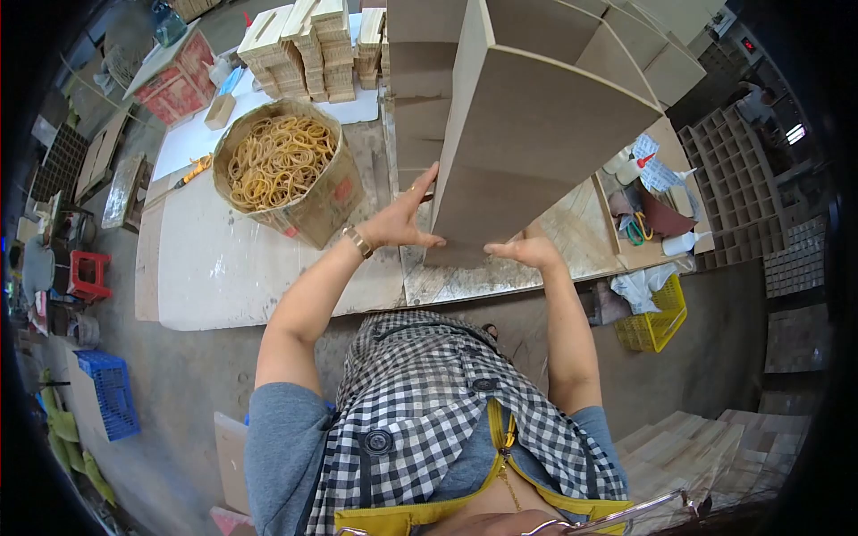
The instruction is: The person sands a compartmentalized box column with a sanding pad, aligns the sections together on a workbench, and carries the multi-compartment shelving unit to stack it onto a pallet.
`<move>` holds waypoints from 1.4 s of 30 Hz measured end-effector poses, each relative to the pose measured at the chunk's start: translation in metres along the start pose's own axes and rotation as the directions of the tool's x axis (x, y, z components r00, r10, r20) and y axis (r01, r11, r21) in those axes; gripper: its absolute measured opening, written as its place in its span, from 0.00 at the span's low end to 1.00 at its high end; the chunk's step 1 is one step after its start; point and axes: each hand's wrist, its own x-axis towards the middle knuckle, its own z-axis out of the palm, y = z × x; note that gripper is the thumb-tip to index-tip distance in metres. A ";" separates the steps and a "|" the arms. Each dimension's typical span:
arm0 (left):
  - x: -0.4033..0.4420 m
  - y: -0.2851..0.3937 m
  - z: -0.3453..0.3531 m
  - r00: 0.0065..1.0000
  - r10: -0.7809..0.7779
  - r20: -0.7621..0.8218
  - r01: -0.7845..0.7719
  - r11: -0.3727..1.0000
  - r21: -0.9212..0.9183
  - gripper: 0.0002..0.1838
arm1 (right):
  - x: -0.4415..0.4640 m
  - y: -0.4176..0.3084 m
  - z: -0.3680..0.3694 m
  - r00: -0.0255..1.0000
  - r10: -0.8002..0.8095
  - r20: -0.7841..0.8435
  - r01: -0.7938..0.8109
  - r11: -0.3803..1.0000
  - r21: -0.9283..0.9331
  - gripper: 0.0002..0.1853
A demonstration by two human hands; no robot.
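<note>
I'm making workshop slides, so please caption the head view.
Left hand and right hand at a panelled unit, rubber bands nearby.

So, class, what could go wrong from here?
The left hand and right hand are at the near end of the wooden unit, so the rest might tip. That end is close to the table's front edge and could slip off. The carton of rubber bands, beside the left forearm, might get knocked.

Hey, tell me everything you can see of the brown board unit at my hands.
The brown board unit looks like thin fibreboard: a broad, flat face, paler edges, open compartments. It appears upright, near the front edge of the worktable. The left hand touches its lower left, the right hand its lower right. Its underside is hidden.
</note>
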 end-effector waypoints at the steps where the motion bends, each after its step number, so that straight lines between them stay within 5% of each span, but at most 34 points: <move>1: -0.002 0.001 0.000 1.000 0.000 0.006 0.000 1.000 -0.026 0.67 | -0.004 -0.011 -0.001 1.000 -0.003 0.011 0.004 0.999 -0.041 0.51; 5: -0.014 0.009 -0.010 0.997 0.029 -0.071 -0.032 0.998 -0.051 0.69 | -0.010 -0.006 -0.019 0.994 -0.108 -0.013 0.104 0.982 -0.156 0.63; 8: -0.010 0.028 -0.026 0.976 0.129 -0.178 -0.162 0.969 -0.186 0.68 | -0.007 -0.011 -0.042 0.929 -0.353 -0.114 0.347 0.935 -0.070 0.71; 14: 0.008 0.100 -0.057 0.930 0.260 -0.260 -0.320 0.921 -0.224 0.66 | -0.012 -0.103 -0.048 0.788 -0.570 -0.234 0.604 0.789 0.113 0.73; 24: 0.031 0.157 -0.073 0.932 0.302 -0.201 -0.328 0.938 -0.111 0.66 | -0.008 -0.127 -0.054 0.878 -0.458 -0.136 0.478 0.852 0.215 0.61; 42: 0.039 0.150 -0.082 0.938 0.304 -0.166 -0.306 0.952 0.015 0.59 | -0.001 -0.133 -0.058 0.857 -0.487 -0.166 0.513 0.834 0.203 0.66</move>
